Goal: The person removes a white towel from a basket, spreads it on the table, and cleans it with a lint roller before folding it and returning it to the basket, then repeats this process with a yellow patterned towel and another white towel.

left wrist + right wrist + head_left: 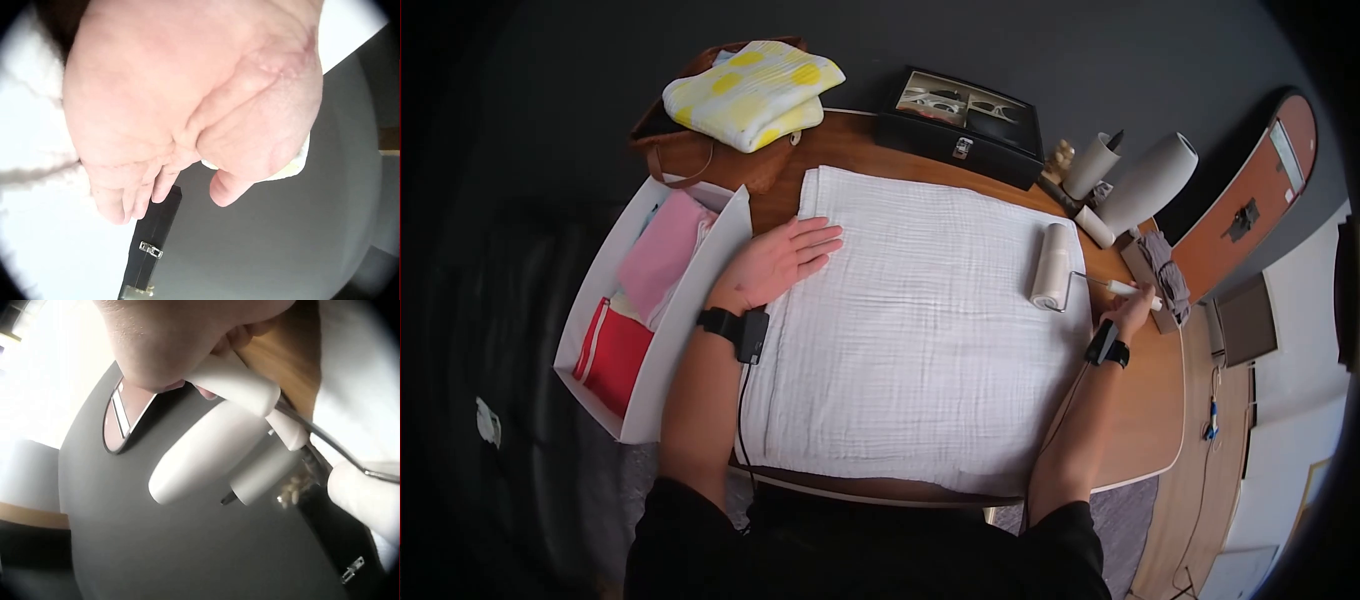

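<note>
A white crinkled cloth (920,350) lies spread over the wooden table. My left hand (785,260) is at its upper left edge, palm up with fingers extended and nothing in them; in the left wrist view the bare palm (187,100) fills the upper part. My right hand (1137,312) grips the white handle of a lint roller (1052,265), just beyond the cloth's right edge. The roller's pale cylinder rests on the cloth's upper right part. In the right wrist view, fingers wrap the handle (240,387), and a bent metal rod leads to the roll.
At left stands a white box (728,235) with pink and red folded cloths. Behind it, a yellow-spotted white cloth (750,90) tops a brown bag. A black glasses case (970,155) stands at the back. Right of it are a white vase (1150,185) and an oval mirror (1250,190).
</note>
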The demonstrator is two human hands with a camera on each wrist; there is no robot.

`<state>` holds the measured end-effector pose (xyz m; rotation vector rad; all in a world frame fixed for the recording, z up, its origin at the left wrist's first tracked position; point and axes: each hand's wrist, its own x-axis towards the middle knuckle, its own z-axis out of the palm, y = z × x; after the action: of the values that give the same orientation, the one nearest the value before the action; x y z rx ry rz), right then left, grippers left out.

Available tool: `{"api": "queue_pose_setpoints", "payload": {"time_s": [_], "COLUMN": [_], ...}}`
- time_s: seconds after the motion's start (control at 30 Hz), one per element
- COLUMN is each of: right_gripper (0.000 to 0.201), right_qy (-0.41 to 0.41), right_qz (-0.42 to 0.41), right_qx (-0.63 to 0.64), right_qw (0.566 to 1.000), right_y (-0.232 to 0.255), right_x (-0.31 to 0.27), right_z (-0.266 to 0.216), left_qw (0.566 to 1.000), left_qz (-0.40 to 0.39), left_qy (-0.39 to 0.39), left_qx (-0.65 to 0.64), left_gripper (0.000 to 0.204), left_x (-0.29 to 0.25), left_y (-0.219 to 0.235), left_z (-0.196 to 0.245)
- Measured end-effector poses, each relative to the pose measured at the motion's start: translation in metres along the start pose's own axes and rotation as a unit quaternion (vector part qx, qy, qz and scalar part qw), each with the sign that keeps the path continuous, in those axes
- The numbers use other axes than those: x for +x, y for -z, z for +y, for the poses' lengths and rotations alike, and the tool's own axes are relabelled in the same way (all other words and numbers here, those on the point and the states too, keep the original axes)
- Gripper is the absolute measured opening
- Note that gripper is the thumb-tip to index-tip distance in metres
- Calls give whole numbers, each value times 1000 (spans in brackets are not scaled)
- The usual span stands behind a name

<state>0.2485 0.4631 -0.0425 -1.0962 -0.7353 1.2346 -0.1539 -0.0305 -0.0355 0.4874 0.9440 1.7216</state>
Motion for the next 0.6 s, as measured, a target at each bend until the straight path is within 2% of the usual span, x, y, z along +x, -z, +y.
{"api": "queue_pose_setpoints", "payload": {"time_s": [0.07, 0.1, 0.13, 0.2, 0.27, 0.37, 0.47, 0.6], "right_gripper": [32, 34, 35, 41, 46, 49, 53, 45], "right_qy": [-37, -82, -73, -92, -186, -191, -164, -133], "right_qz": [-69, -117, -188, -294, -412, -446, -438, -325], "right_qx": [24, -4, -40, -86, -134, -161, -168, -101], "right_qw": [997, 990, 979, 948, 882, 859, 868, 931], "right_y": [-17, -26, -38, -63, -80, -96, -95, -69], "right_x": [-18, -33, -47, -75, -120, -157, -151, -81], "right_z": [9, 10, 14, 25, 9, 8, 11, 16], "left_qw": [1000, 1000, 1000, 1000, 997, 986, 978, 969], "left_qz": [-1, -2, -1, 1, 6, 40, 76, 128], "left_qy": [-4, -4, -5, -9, -46, -84, -105, -155], "left_qx": [0, 1, 1, 1, -58, -136, -164, -144], "left_gripper": [63, 63, 63, 64, 61, 58, 54, 46], "left_x": [0, 0, 0, 0, -3, -1, -1, 2], "left_y": [0, 0, 0, 1, 3, 11, 9, 26], "left_z": [0, 0, 1, 1, 2, 3, 4, -1]}}
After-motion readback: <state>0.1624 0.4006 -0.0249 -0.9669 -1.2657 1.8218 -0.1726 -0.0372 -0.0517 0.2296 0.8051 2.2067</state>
